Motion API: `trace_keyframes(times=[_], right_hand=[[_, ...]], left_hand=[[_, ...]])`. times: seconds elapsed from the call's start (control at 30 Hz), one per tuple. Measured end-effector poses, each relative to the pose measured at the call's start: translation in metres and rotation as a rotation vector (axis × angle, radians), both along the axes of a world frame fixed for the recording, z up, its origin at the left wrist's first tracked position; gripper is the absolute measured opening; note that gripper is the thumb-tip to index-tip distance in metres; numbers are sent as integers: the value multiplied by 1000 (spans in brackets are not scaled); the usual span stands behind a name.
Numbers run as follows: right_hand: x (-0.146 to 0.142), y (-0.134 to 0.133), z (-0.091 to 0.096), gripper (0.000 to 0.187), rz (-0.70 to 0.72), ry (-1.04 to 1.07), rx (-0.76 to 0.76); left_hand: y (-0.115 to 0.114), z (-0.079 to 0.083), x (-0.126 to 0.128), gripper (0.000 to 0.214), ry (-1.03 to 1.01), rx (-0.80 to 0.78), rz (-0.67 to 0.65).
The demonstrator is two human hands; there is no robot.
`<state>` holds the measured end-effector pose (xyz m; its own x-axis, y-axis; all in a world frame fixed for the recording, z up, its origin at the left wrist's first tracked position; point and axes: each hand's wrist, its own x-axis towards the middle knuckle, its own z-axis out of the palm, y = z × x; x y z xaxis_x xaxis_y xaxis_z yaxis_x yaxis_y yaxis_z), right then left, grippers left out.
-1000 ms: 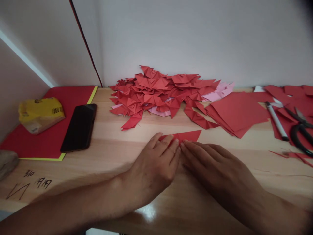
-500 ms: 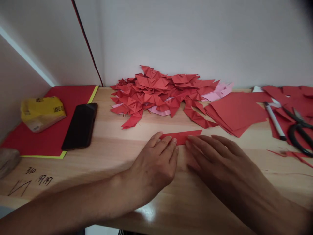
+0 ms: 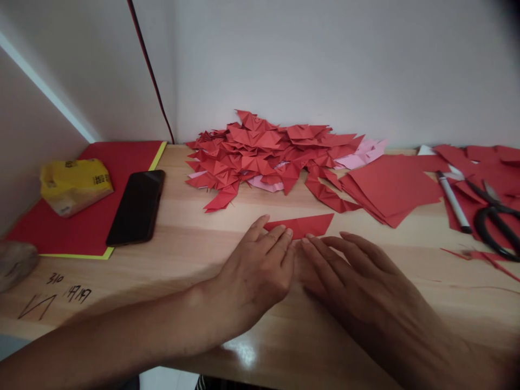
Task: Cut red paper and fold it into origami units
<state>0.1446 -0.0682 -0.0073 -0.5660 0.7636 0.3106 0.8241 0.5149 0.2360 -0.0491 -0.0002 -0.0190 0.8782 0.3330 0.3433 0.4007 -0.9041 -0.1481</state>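
Paper strip (image 3: 311, 223), red and folded, lies flat on the table (image 3: 189, 230) at the middle of the scene, on the near side of the pile (image 3: 260, 146) of folded red and pink pieces. At its left end the left hand (image 3: 260, 271) rests palm down, fingers narrowly spaced and laid over the paper; its thumb is hidden, so I cannot tell whether it pinches. To the right, the right hand (image 3: 365, 276) holds nothing, its fingers loosely spread, the foremost tips at the strip's near edge, touching or just beside it. The step in hand looks like flattening a crease; the next move probably calls for even pressure along that near edge while the left fingers stop the paper from sliding. At the left, near side, black handwriting (image 3: 56, 278) on the table reads "310", with what seems "147/147" to its right and a zigzag (image 3: 36, 306) nearer. Farther back, a yellow packet (image 3: 77, 184) carries black print too small to read; it sits on red sheets (image 3: 81, 233) edged in yellow, left of a dark-screened phone (image 3: 136, 208). Right of the pile, the square sheets (image 3: 396, 187) look plain, and the marker (image 3: 455, 203) and scissors (image 3: 498, 222) show no readable lettering.
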Motion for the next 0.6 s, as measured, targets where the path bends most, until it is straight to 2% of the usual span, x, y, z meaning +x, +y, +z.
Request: trace_keyframes(times=[0.33,0.5,0.6], right_hand=[[6,2,8,39,1,-64,0],[3,0,5,36,-51,9,-61],[-2,0,-1,36,-15,96,-119]], left_hand=[[-1,6,2,22,-4,50,13],[-2,4,2,23,-2,74,14],[-3,0,2,23,-6,73,13]])
